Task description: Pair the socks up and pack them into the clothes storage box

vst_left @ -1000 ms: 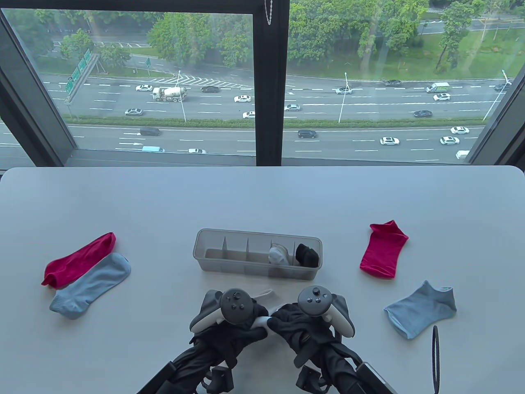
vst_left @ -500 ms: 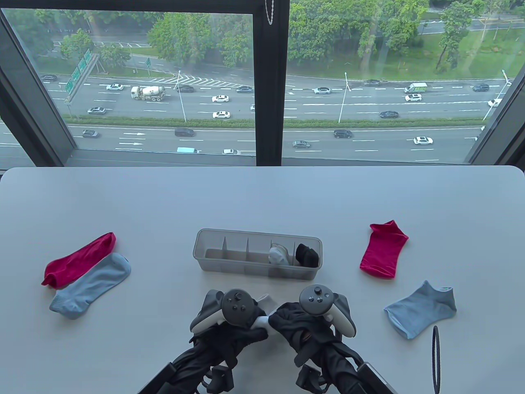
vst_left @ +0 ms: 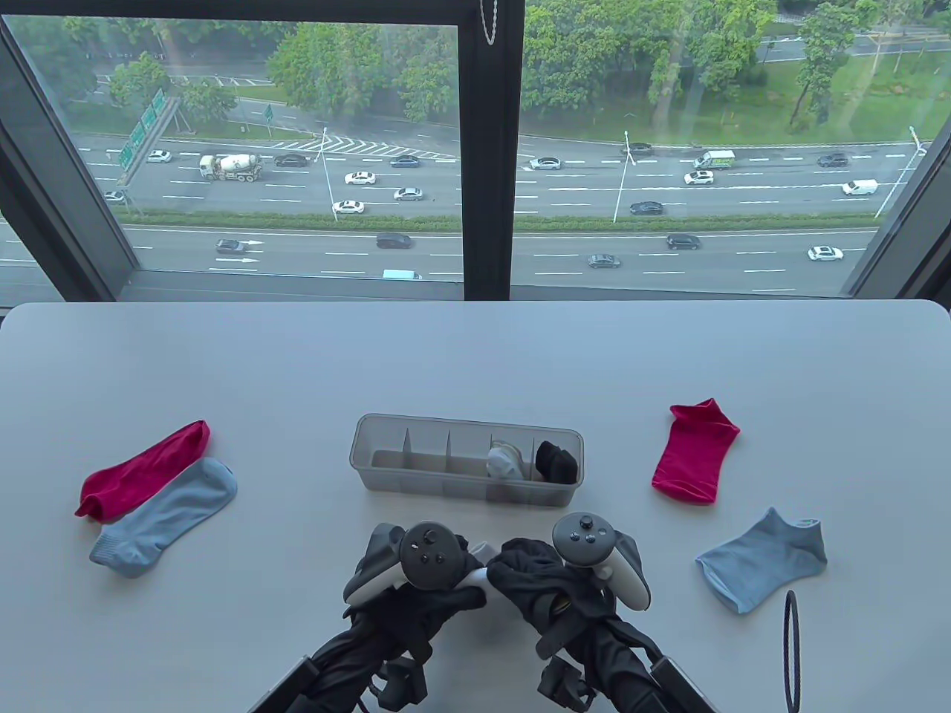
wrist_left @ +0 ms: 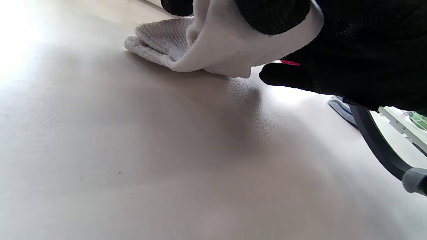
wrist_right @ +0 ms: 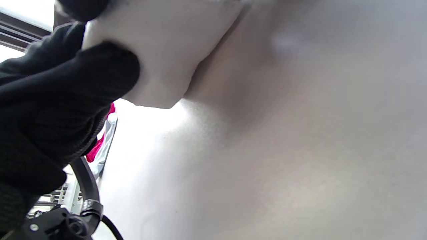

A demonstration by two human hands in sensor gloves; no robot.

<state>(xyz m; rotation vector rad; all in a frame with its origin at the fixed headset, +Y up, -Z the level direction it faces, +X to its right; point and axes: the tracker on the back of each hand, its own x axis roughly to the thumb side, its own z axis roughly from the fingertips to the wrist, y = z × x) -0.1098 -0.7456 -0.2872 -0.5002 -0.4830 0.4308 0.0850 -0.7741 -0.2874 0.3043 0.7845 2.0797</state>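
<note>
Both hands, left hand (vst_left: 416, 587) and right hand (vst_left: 550, 587), are gripping a white sock (wrist_left: 213, 50) with curled fingers on the table (vst_left: 475, 356), just in front of the storage box (vst_left: 466, 460), which is holding white and black bundles.

Two crimson socks (vst_left: 141, 468), two pale blue socks (vst_left: 163, 516), white sock (wrist_left: 200, 46), black gloves (vst_left: 535, 579).

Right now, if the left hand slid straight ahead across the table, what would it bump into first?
Probably the near wall of the clothes storage box, just beyond the left hand and the white sock its fingers hold; depth is uncertain.
</note>
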